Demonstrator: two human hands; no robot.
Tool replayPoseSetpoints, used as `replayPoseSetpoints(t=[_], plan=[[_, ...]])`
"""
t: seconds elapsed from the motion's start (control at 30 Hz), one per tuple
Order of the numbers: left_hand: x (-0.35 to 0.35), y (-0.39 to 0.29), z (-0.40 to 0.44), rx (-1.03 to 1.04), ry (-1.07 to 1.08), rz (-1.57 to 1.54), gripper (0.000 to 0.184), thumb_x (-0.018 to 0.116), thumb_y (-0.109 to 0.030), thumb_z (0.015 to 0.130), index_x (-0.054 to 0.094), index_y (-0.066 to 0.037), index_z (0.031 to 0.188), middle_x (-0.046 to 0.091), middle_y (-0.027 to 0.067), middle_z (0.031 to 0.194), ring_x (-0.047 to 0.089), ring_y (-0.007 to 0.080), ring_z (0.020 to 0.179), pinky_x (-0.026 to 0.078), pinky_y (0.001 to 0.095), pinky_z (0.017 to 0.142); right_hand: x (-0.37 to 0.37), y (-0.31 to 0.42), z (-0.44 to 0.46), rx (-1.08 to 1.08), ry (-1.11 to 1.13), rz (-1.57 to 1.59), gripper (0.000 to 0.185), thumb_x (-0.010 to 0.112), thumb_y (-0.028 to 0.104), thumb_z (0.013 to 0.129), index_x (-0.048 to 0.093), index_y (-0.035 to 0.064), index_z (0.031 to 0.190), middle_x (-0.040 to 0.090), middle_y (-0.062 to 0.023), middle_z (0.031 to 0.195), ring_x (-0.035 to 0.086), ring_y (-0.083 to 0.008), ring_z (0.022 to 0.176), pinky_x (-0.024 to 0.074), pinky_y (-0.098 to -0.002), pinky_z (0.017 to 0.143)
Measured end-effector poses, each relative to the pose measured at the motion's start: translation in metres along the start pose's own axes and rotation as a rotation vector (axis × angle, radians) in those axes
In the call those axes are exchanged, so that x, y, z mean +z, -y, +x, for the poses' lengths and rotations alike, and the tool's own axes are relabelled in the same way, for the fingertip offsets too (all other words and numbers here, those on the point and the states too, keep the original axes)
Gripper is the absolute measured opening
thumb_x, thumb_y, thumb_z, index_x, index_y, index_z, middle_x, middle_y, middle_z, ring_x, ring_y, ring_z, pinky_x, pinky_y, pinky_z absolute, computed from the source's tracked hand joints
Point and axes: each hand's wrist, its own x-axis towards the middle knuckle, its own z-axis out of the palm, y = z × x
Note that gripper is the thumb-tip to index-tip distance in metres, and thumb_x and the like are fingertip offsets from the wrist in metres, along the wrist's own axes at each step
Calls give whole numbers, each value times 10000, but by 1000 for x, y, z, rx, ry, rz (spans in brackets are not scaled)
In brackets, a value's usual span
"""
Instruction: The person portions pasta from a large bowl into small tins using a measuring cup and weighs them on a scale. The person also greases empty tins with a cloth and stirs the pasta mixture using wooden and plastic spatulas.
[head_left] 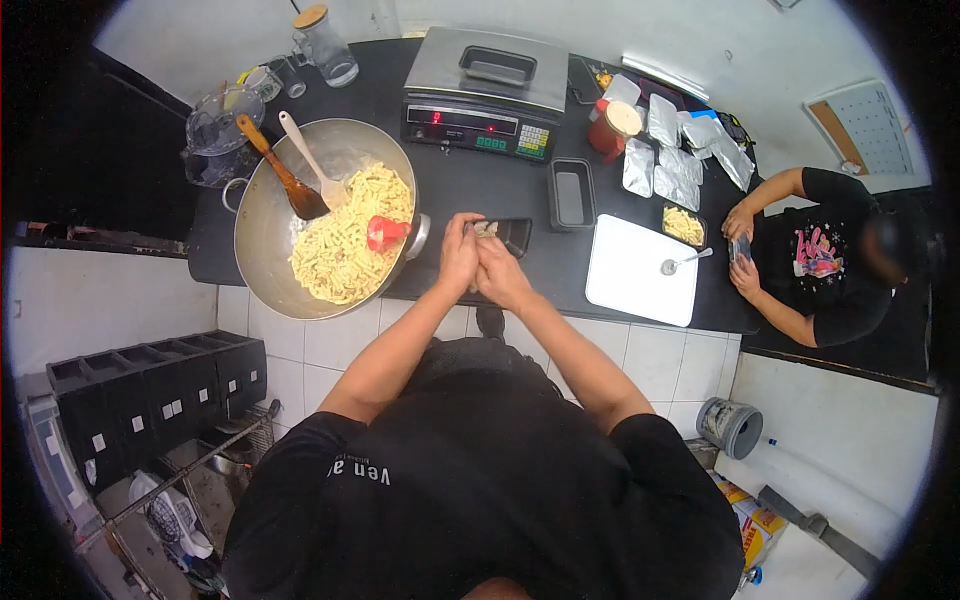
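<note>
My left hand [459,256] and my right hand [501,273] are close together at the front edge of the black table. Their fingers are bent inward and partly hide one another. A small pale thing [486,229] shows at the fingertips, too small to name. Just beyond my right hand lies a black rectangular tray [516,236], partly covered by the fingers. To the left stands a large metal pan [262,262] of cooked pasta [345,262]. In it rest a wooden spatula [283,178], a pale spoon [308,155] and a red scoop [386,233].
A digital scale [478,128] stands at the back, with a black container [572,194] beside it. Rightward are a white board [630,262] with a spoon [688,262], a pasta tray [683,225], foil-covered packs [678,178] and a red jug [608,132]. Another person [840,255] holds a phone [740,250].
</note>
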Motion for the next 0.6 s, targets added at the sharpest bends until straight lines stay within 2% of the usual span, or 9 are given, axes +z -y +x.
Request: replayPoseSetpoints(t=[0.07,0.23,0.27,0.33,0.4,0.47,0.5,0.53,0.6], plan=[[-1,-1,-3,21,10,-1,222,401,-67,921,581,-44,1047,577,153,1085,537,291,1073,393,361,948,-16,-19,-7,-116,62,-107,304,568,45,780,603,-32,1072,575,-185,1152,503,-373,1111,417,-421,965],[10,-10,-17,95,-68,42,199,419,-28,911,583,-55,1019,573,157,1044,545,313,1023,411,372,911,-38,-19,-16,103,236,-492,349,552,59,770,611,-31,1102,577,-177,1168,492,-346,1142,389,-427,1014],[12,-11,-19,147,-107,85,197,415,-27,912,578,-45,1020,573,158,1028,550,303,997,410,361,908,-25,-22,-18,86,244,-481,349,552,59,770,611,-31,1102,577,-177,1168,492,-346,1142,389,-427,1014],[18,-9,-24,193,-93,104,169,438,-7,895,571,-32,996,559,176,999,538,339,991,416,390,893,-3,-19,-23,238,-51,-640,335,603,67,734,631,-29,1054,569,-159,1205,505,-369,1122,439,-418,958],[15,-2,-27,231,-107,103,157,460,13,874,548,-14,1001,545,186,983,534,349,986,417,401,883,-21,-1,-31,216,131,-756,341,614,105,722,638,-51,1024,575,-197,1191,510,-381,1116,463,-423,926],[15,4,-29,238,-107,164,161,471,10,875,531,-16,1022,521,183,981,526,376,980,429,444,859,-40,9,-39,436,187,-715,319,546,95,782,637,-36,1058,612,-208,1088,551,-375,1056,404,-476,962],[19,10,-29,258,-122,186,164,459,-14,895,516,-7,1049,535,193,1014,535,370,1001,428,435,876,-50,5,-40,436,191,-719,319,546,95,782,637,-36,1058,612,-208,1088,551,-375,1056,404,-476,962],[20,11,-29,252,-115,181,164,459,-14,895,516,-7,1049,535,193,1014,535,370,1001,428,435,876,-61,-1,-42,624,235,-688,306,528,91,806,632,-39,1062,625,-197,1059,583,-351,993,435,-455,923],[22,13,-23,-59,-318,64,183,446,-57,928,508,3,1089,552,207,1065,541,368,1030,419,425,905,-79,-19,-59,834,270,-653,294,509,88,829,626,-42,1065,638,-186,1029,615,-326,930,465,-434,884]])
